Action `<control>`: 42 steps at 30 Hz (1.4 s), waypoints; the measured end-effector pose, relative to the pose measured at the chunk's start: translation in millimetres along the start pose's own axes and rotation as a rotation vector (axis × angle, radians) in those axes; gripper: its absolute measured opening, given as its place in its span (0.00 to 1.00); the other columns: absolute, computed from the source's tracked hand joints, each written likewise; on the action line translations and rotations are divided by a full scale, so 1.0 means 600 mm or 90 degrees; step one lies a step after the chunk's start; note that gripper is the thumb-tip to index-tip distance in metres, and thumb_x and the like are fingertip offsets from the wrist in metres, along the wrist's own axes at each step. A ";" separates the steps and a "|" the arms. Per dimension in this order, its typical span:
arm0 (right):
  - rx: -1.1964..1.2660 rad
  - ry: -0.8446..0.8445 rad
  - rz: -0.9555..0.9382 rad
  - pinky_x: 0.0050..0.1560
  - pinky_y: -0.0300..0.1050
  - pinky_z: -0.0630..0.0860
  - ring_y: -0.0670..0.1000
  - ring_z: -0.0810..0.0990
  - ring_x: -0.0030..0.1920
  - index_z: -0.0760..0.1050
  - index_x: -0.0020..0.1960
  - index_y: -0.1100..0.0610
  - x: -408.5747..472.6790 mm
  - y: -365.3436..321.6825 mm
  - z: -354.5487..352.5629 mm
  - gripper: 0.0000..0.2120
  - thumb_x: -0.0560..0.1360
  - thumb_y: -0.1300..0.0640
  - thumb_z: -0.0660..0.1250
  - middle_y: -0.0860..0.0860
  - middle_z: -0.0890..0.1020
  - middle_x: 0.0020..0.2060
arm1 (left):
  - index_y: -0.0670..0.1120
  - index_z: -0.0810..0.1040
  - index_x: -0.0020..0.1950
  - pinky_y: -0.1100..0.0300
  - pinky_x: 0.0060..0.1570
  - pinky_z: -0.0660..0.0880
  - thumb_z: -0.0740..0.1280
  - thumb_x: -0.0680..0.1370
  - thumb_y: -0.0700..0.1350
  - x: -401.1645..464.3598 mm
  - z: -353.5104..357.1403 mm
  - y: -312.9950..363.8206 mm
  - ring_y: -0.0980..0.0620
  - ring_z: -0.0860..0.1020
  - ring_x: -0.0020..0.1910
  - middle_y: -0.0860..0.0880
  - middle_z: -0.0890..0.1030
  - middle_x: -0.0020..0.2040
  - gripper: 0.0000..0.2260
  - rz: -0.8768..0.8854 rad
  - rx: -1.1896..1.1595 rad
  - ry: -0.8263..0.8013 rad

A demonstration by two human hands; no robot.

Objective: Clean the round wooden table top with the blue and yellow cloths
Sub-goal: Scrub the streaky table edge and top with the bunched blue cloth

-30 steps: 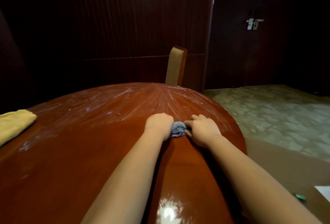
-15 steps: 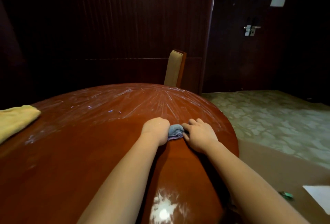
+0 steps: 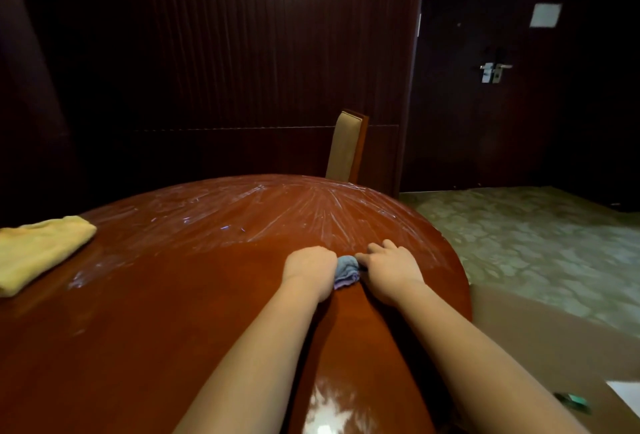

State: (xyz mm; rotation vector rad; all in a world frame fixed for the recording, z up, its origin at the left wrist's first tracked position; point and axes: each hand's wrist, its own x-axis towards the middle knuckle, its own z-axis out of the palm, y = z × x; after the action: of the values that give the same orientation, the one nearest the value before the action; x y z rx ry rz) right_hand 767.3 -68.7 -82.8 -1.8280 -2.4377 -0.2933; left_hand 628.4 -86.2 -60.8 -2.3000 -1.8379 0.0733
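The round wooden table top [image 3: 173, 295] fills the lower left of the head view, glossy red-brown, with pale wet streaks across its far half. A small bunched blue cloth [image 3: 345, 272] lies on the table toward the right edge. My left hand [image 3: 309, 269] grips its left side with curled fingers. My right hand [image 3: 391, 269] holds its right side, fingers curled onto the cloth. Most of the blue cloth is hidden between the hands. A folded yellow cloth [image 3: 38, 250] lies on the table at the far left, away from both hands.
A wooden chair [image 3: 347, 146] with a tan padded back stands behind the table's far edge. Dark wood panelling and a door with a metal handle [image 3: 491, 72] lie beyond. Patterned floor [image 3: 536, 243] is at the right, with a white sheet [image 3: 627, 395] and a small green object [image 3: 573, 400].
Both hands with the blue cloth have stayed together near the table's right part, shifting slightly. The view has tilted a little, bringing more of the yellow cloth into sight.
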 end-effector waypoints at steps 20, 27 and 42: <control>0.008 -0.005 0.050 0.52 0.46 0.65 0.56 0.68 0.62 0.69 0.67 0.47 0.192 0.021 0.047 0.16 0.81 0.52 0.54 0.51 0.71 0.61 | 0.41 0.77 0.61 0.51 0.52 0.74 0.62 0.79 0.43 0.190 0.049 -0.068 0.42 0.75 0.61 0.43 0.75 0.61 0.12 -0.001 -0.022 0.038; 0.015 -0.027 0.034 0.55 0.47 0.67 0.56 0.67 0.63 0.69 0.68 0.48 0.131 0.002 0.026 0.16 0.81 0.53 0.55 0.51 0.71 0.62 | 0.41 0.78 0.59 0.52 0.53 0.75 0.62 0.78 0.41 0.128 0.026 -0.050 0.42 0.77 0.59 0.43 0.79 0.59 0.11 0.003 0.008 0.006; 0.013 -0.027 -0.012 0.57 0.48 0.67 0.55 0.68 0.62 0.70 0.64 0.53 0.034 -0.019 0.002 0.16 0.81 0.49 0.55 0.52 0.72 0.61 | 0.38 0.77 0.60 0.51 0.54 0.74 0.57 0.78 0.34 0.046 0.006 -0.018 0.39 0.77 0.59 0.40 0.78 0.60 0.14 -0.009 0.015 -0.027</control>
State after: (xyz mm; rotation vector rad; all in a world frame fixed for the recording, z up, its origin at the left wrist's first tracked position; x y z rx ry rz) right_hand 750.6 -52.1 -81.5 -1.8214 -2.4779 -0.2329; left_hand 623.8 -57.0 -60.1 -2.2864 -1.8632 0.1429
